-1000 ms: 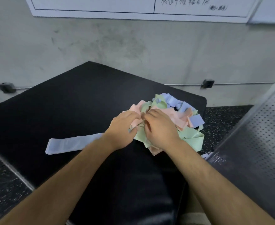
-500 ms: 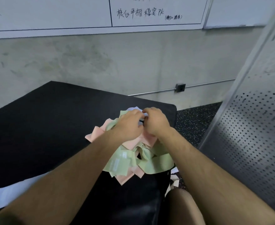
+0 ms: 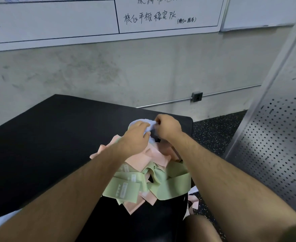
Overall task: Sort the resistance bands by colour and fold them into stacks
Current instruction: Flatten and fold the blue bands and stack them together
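Item: pale blue band [image 3: 138, 121], far end of the mixed pile, lifted slightly off the black padded bench [image 3: 56, 137]; location, between both hands.

Left hand [image 3: 136, 137]: fingers curled down over the band, gripping it; fingertips hidden.

Right hand [image 3: 169, 127]: closed in a pinch on the band's end.

Pink bands [image 3: 158, 157]: loose heap just nearer than the hands, lying under both forearms; unsorted.

Green bands [image 3: 173, 188]: nearest part of the pile, looped and overlapping the pink; lying at the bench's right edge.

Fallen pieces [image 3: 194, 205]: pink and pale strips on the speckled floor [image 3: 217, 130] beside the bench.

Hazards, judged:
- blue band appears to run under the pink heap; pulling it free may drag neighbours along and mix colours further;
- pile sits at the edge; a tug or a forearm sweep could tip more bands onto the floor;
- stretchy material; a slipped pinch could let it snap back into the tangle.
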